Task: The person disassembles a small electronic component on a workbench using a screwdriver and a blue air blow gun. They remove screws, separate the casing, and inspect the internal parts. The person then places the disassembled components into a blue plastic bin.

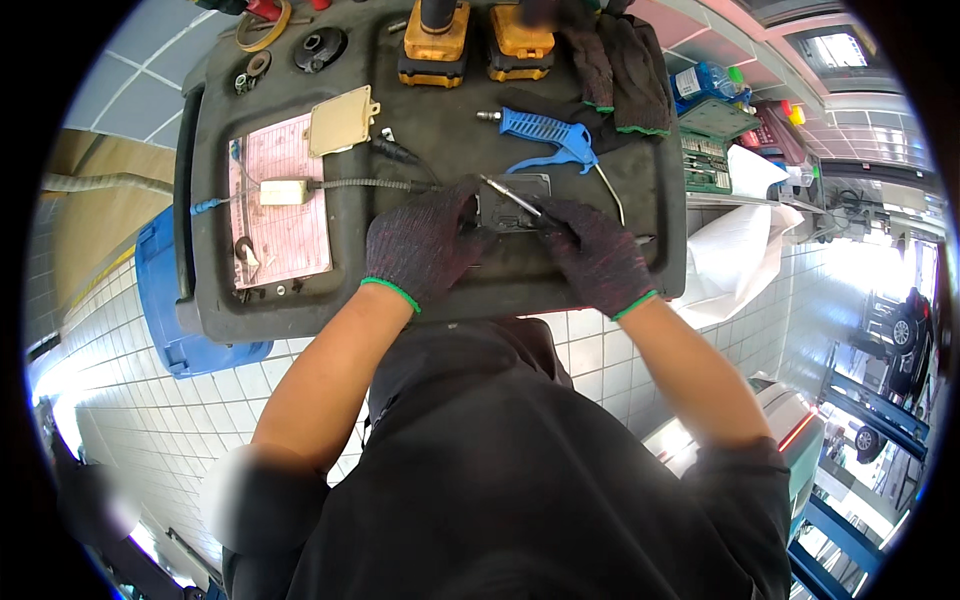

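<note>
Both my hands wear dark knit gloves with green cuffs. My right hand (590, 245) is closed around a slim silver pen-like tool (510, 194), its tip pointing up and left. Beneath the tool is a dark, flat rectangular housing (520, 215). My left hand (422, 240) grips the housing's left side; its fingertips are partly hidden. Left of that hand, a ribbed dark cable (365, 184) runs to a small cream box (285, 192). A blue air blow gun (545, 140) lies just beyond the housing.
The black cart top (390, 290) also holds a pink printed sheet (300, 235), a beige cover plate (342, 122), two yellow-black power tools (436, 45) and spare dark gloves (640, 75). A blue bin (165, 290) stands left; a green tool case (706, 165) and bottles sit right.
</note>
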The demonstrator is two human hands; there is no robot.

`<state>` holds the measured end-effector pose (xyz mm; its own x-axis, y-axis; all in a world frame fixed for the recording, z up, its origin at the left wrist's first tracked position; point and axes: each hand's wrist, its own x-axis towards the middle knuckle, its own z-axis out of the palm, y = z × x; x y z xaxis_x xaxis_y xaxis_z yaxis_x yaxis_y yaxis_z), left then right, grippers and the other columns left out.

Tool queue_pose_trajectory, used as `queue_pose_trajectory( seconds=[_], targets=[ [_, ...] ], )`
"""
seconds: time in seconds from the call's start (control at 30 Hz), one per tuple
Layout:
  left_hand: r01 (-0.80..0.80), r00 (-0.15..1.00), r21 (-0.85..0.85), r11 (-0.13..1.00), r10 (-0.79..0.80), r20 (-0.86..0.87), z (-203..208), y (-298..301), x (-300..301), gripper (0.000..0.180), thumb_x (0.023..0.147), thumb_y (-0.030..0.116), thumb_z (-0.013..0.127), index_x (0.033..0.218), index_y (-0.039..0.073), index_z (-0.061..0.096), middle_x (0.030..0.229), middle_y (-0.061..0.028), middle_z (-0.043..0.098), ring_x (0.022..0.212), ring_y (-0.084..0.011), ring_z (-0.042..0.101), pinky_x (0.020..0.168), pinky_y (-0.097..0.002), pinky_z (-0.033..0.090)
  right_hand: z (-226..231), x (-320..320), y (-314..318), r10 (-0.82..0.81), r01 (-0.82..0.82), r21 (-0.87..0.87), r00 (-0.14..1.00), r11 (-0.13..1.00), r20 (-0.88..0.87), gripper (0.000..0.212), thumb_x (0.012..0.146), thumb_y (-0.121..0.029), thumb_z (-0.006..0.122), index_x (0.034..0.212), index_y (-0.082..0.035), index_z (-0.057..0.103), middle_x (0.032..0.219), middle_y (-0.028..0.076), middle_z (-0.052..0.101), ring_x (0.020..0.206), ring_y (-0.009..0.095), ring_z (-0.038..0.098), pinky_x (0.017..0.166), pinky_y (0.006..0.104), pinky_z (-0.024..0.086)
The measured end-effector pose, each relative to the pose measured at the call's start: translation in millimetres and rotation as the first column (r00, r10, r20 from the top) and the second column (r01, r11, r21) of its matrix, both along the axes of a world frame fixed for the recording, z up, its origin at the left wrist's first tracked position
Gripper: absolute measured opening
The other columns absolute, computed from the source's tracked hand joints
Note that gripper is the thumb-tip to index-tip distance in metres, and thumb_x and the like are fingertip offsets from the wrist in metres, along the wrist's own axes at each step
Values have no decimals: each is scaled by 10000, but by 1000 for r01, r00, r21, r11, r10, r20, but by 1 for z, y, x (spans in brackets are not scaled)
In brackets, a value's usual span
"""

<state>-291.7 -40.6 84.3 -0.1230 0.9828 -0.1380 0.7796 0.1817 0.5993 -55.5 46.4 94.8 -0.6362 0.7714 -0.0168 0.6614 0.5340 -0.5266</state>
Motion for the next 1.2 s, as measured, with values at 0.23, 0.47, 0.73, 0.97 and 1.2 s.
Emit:
queue_pose_trajectory(
  seconds=[0.23,0.47,0.73,0.97,1.2],
  targets=[
    [-27,1000,-12,1000,27,11,3,-4,0,616,865,417,791,1420,199,635,1148,-123,772,1051,-348,742,874,-464,597,0,13,2,-23,25,-45,999,999,30,357,974,-194,724,1318,-103,702,1145,197,750,1039,383,732,876,438,592],
    [-28,999,20,999,28,-18,-4,-2,1,643,862,439,795,1430,186,632,1074,-129,779,986,-348,751,802,-465,598,45,21,16,29,-20,-41,976,999,216,361,944,-167,731,1301,-119,712,1120,171,765,1019,365,740,868,427,595],
    [-64,998,138,988,65,-9,15,3,6,498,934,357,722,1395,189,638,1005,-148,756,900,-360,741,762,-494,591,47,36,26,-84,93,-76,990,993,116,370,923,-111,728,1291,-88,714,1124,183,762,1007,345,753,870,409,590],
    [169,928,60,984,-138,-345,12,50,-3,164,937,205,631,1028,115,734,983,-155,734,900,-372,747,732,-498,596,29,75,28,-163,147,113,977,983,141,364,879,-155,757,1241,-121,746,1076,168,758,982,383,720,877,466,577],
    [146,917,24,989,-127,-377,13,50,2,175,964,268,637,1005,140,747,1041,-123,729,962,-365,711,814,-493,567,25,90,39,-104,72,215,984,974,145,356,832,-178,766,1187,-147,774,1021,141,762,972,383,694,873,491,570]
  ],
)
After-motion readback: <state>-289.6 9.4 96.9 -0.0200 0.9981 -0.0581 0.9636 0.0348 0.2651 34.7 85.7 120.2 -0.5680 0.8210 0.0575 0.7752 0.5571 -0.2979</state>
